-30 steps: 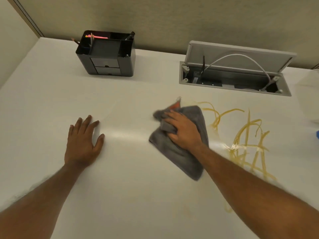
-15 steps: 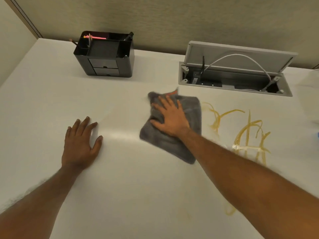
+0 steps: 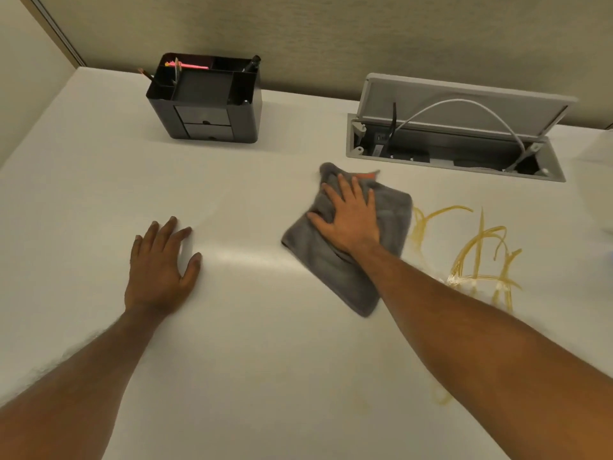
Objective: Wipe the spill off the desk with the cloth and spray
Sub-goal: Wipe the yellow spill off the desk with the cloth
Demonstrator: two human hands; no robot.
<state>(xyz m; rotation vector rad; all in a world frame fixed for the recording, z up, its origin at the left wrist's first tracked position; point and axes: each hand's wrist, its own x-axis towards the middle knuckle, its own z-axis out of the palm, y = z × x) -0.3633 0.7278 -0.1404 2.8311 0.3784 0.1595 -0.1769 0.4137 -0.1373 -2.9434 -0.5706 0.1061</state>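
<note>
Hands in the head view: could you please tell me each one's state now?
Left hand: open, flat on the smooth white desk.
Right hand: open, pressing the grey fabric cloth.

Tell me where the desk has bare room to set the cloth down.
Bare desk lies between the left hand and the cloth under the right hand, and between the black desk organizer and the open cable box. Crowded right of the cloth: yellow spill streaks.

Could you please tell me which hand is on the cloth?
The right hand, spread flat on the grey cloth; the left hand rests on the bare desk.
</note>
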